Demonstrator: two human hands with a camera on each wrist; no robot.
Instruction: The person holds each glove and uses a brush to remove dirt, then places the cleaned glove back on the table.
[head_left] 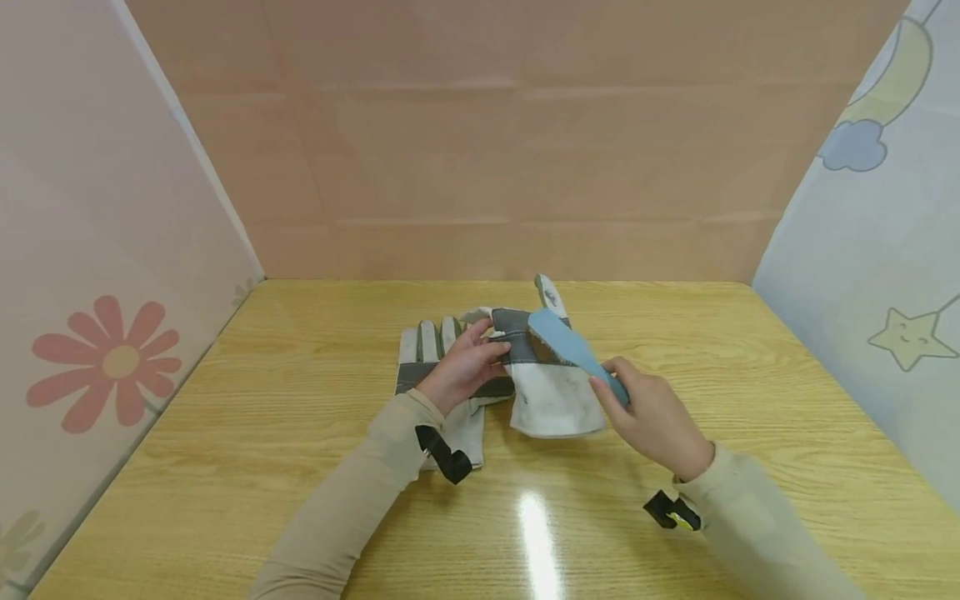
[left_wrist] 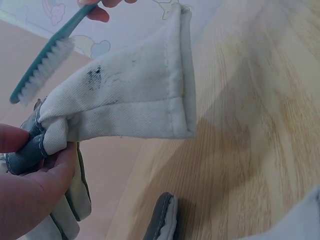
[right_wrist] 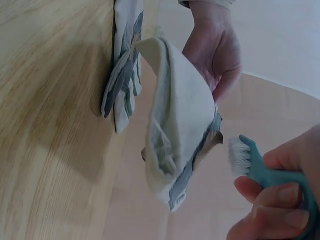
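A white work glove with grey bands (head_left: 555, 404) is held above the table by my left hand (head_left: 468, 367), which pinches it at the grey band near the thumb side. Dark smudges mark its white cuff (left_wrist: 135, 75) in the left wrist view. My right hand (head_left: 660, 421) grips the handle of a light blue brush (head_left: 566, 340). Its white bristles (right_wrist: 240, 156) face the held glove, with a small gap between them in the right wrist view. A matching second glove (head_left: 461, 429) lies on the table under my left hand, partly hidden by it.
The wood-grain table (head_left: 300, 467) runs back to a plain brownish wall (head_left: 510, 167). Side panels with a flower (head_left: 120, 362) and a star (head_left: 911, 337) stand left and right. A black strap piece (head_left: 446, 457) hangs at my left wrist.
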